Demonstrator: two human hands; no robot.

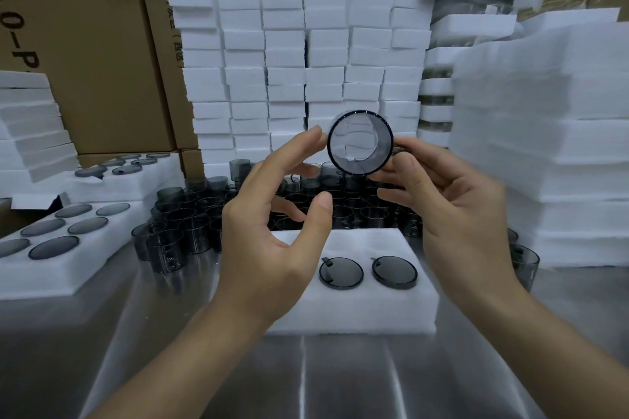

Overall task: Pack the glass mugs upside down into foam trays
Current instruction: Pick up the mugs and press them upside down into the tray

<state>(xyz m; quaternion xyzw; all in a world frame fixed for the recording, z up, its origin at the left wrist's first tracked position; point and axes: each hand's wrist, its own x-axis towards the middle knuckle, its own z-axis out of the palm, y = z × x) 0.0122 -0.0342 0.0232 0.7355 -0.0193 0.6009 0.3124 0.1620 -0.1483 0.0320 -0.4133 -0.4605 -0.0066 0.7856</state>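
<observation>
My right hand (452, 207) holds a smoky grey glass mug (359, 143) up at chest height, its mouth turned toward me, thumb and fingers pinching its right side. My left hand (272, 224) hovers beside the mug with fingers relaxed and spread, gripping nothing; whether a fingertip touches the rim I cannot tell. Below on the steel table lies a white foam tray (357, 306) with two mugs seated upside down (341, 272) (394, 272). A crowd of loose grey mugs (190, 214) stands behind the tray.
A filled foam tray (68, 269) sits at the left, another behind it (136, 177). Foam block stacks (292, 78) form a wall at the back, foam sheets (558, 146) pile up on the right, cardboard boxes (85, 44) behind. One mug (526, 262) stands at the right.
</observation>
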